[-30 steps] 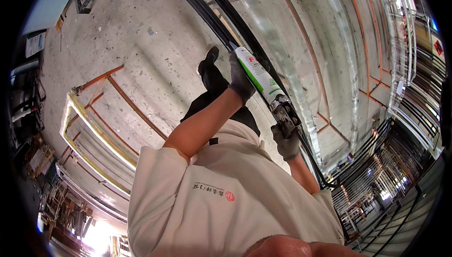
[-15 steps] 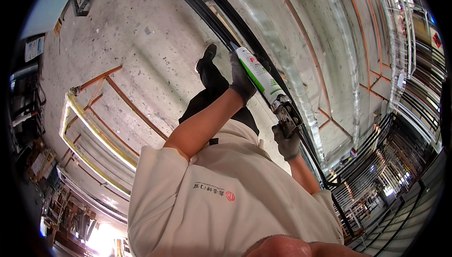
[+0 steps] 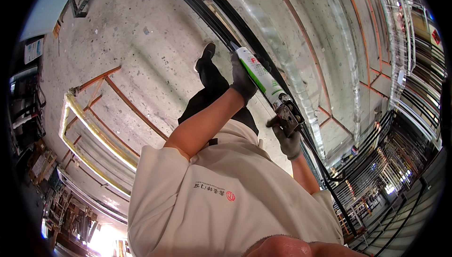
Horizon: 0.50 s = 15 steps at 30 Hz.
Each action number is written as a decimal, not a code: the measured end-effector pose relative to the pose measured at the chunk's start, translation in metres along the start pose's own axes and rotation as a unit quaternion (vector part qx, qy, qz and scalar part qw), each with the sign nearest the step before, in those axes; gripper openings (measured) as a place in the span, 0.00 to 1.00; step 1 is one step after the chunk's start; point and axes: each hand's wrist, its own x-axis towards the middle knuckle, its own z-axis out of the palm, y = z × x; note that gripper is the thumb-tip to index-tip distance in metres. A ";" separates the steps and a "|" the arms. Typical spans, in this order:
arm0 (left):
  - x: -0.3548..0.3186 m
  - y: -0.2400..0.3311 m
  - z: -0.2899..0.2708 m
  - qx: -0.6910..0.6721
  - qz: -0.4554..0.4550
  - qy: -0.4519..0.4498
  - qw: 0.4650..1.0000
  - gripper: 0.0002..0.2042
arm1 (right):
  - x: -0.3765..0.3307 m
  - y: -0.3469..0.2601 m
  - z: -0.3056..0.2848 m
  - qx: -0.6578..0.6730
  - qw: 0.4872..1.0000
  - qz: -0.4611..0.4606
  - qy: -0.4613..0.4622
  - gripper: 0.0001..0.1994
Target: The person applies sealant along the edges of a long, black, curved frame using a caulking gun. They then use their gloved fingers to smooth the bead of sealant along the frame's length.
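A caulking gun (image 3: 288, 113) with a white and green sealant cartridge (image 3: 259, 73) slants across the middle, its nozzle end pointing to the upper left. In a dark grey glove, my left hand (image 3: 242, 81) is closed around the cartridge near its front; its far fingers are mostly hidden behind it. My gloved right hand (image 3: 287, 140) is at the gun's metal rear end, fingers around the handle, with one dark digit sticking out to the left. Long black frame profiles (image 3: 235, 14) run beneath and beside the gun; the nozzle tip lies close to one of them.
Film-wrapped profiles (image 3: 275, 42) and orange-brown bars (image 3: 306, 40) lie to the right over the concrete floor (image 3: 136, 35). A yellow-wrapped frame (image 3: 99, 134) stands at left. Racks of long profiles (image 3: 423, 97) fill the far right. My shoe (image 3: 208, 52) is on the floor ahead.
The digit of my right hand now sticks out to the left from the handle, where before it was tucked in. The gun and my left hand have hardly moved.
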 end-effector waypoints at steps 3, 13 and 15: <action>0.001 0.001 -0.006 -0.013 -0.004 -0.003 1.000 0.35 | 0.006 -0.017 -0.001 -0.052 0.997 -0.019 -0.047 0.26; 0.005 -0.002 -0.008 -0.012 0.002 -0.010 1.000 0.37 | 0.013 -0.009 -0.013 -0.016 0.988 -0.049 -0.149 0.31; 0.004 -0.003 -0.008 -0.010 0.004 -0.002 1.000 0.38 | 0.014 -0.006 -0.014 -0.013 0.984 -0.061 -0.166 0.30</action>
